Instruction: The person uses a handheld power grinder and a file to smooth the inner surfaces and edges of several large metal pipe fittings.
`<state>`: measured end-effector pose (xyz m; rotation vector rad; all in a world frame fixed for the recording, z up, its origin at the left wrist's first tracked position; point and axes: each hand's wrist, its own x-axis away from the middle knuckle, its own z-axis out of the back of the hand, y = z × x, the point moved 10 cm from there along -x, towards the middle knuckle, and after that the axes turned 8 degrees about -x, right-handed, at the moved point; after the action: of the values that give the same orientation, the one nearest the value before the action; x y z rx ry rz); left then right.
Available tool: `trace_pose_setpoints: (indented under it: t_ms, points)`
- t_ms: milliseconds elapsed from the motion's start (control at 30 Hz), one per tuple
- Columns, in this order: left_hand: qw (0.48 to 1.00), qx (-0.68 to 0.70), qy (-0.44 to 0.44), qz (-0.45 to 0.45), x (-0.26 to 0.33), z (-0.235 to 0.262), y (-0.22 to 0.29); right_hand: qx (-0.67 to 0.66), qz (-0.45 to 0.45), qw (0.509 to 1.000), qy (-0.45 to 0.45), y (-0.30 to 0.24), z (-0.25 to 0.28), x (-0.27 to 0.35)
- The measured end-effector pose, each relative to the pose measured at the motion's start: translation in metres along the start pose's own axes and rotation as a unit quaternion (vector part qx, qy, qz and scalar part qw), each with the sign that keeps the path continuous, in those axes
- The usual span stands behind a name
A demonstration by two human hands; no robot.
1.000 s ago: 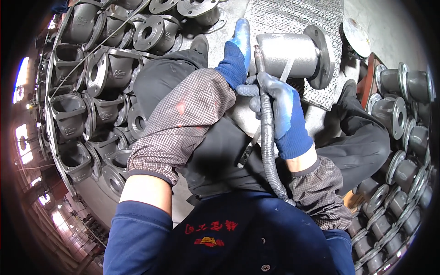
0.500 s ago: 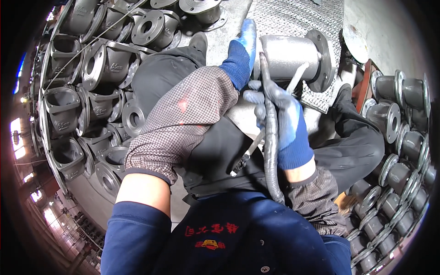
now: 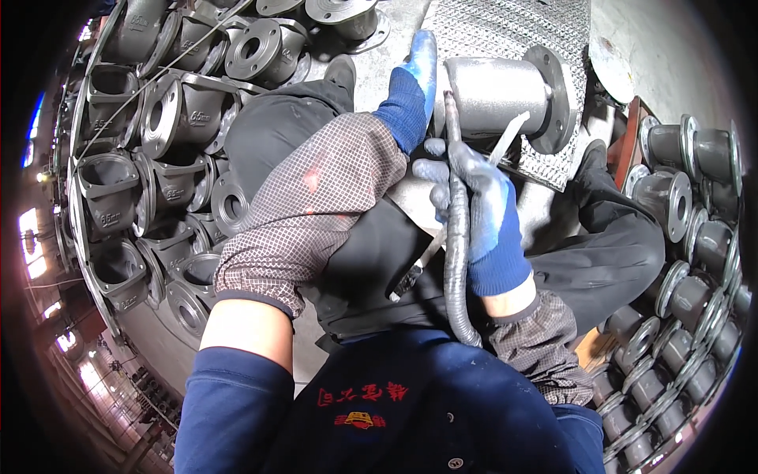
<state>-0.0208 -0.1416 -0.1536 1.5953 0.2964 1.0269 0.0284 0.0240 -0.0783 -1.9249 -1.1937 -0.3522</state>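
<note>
My left hand (image 3: 414, 79) clamps the flanged casting (image 3: 505, 95) steady (on mesh) so my right hand (image 3: 478, 213), gripping the hose tool (image 3: 454, 237), can work it.

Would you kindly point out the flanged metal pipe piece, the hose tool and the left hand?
flanged metal pipe piece (image 3: 497, 95), head view, on its grey barrel.
hose tool (image 3: 455, 261), head view, on the ribbed hose.
left hand (image 3: 414, 83), head view, on the blue glove's back.

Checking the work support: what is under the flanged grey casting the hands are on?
Under the flanged casting lies a patterned metal plate. The left hand and right hand cover its near end.
</note>
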Motion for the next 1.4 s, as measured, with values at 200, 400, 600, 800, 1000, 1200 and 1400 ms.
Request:
trace_pose_setpoints:
  t_ms: [200,400,600,800,1000,1200,1400]
  points:
    - [1.000,-0.010,-0.009,-0.011,0.001,0.000,0.005,0.020,0.004,1.000,-0.023,-0.010,-0.011,-0.012]
    - [1.000,-0.027,0.000,-0.007,0.003,0.002,0.006,0.042,-0.031,0.999,-0.011,-0.002,0.013,0.004]
    - [0.997,0.036,-0.062,-0.018,-0.005,0.000,0.003,0.062,-0.018,0.998,-0.027,-0.009,0.015,-0.002]
    - [0.991,0.123,-0.042,-0.035,-0.001,0.000,0.013,0.064,-0.043,0.997,-0.025,-0.008,0.023,-0.004]
    - [0.989,0.105,-0.076,-0.069,0.004,0.001,0.022,0.034,-0.049,0.997,-0.055,-0.015,0.024,-0.005]
    - [0.993,0.092,-0.056,-0.039,0.015,0.004,0.028,0.066,-0.098,0.989,-0.090,-0.013,0.024,-0.009]
    - [0.992,0.110,-0.059,-0.026,0.013,0.001,0.021,0.019,-0.057,0.995,-0.079,-0.017,0.022,-0.022]
